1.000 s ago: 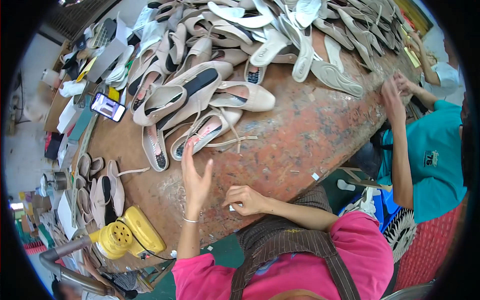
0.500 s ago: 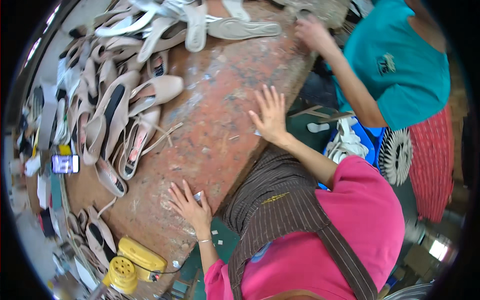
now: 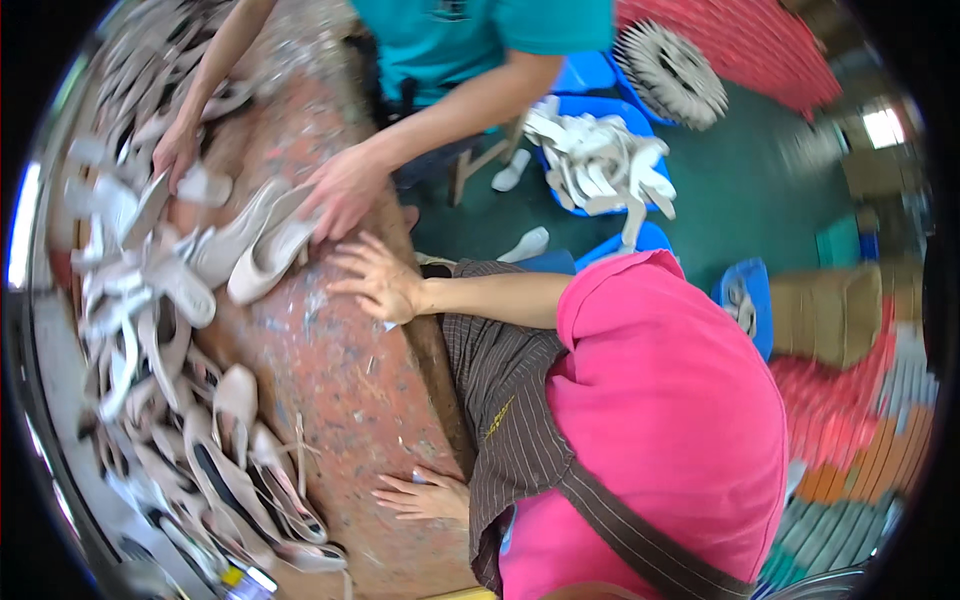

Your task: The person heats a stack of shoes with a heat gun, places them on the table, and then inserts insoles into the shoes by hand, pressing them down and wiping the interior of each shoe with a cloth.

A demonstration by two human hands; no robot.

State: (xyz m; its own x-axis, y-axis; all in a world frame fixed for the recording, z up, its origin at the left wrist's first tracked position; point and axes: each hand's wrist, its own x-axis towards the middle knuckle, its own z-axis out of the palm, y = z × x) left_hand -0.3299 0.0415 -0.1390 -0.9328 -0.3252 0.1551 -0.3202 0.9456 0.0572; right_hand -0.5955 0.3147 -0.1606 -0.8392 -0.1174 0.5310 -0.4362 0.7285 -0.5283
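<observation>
My left hand (image 3: 425,497) rests flat on the worn reddish-brown table (image 3: 350,400), fingers spread, with a small white scrap beside the fingers. My right hand (image 3: 375,280) lies farther up along the table edge, palm down and fingers apart; a pale scrap shows by its wrist. Neither holds anything. Just left of my right hand, a co-worker's hand (image 3: 345,190) grips pale beige flat shoes (image 3: 262,262). The co-worker's other hand (image 3: 177,155) holds a white insole-like piece (image 3: 150,207). Nearest my left hand is a beige strappy shoe (image 3: 285,480).
Many beige shoes and white soles (image 3: 180,285) are heaped along the table's left side. A phone (image 3: 250,582) lies at the lower left. Beyond the table, a blue bin (image 3: 655,140) holds white pieces, near a cardboard box (image 3: 825,315) and stacked red material (image 3: 740,50).
The view has swung to the right. The co-worker has reached across and now has shoes in hand beside my right hand. My hands stay spread on the table.
</observation>
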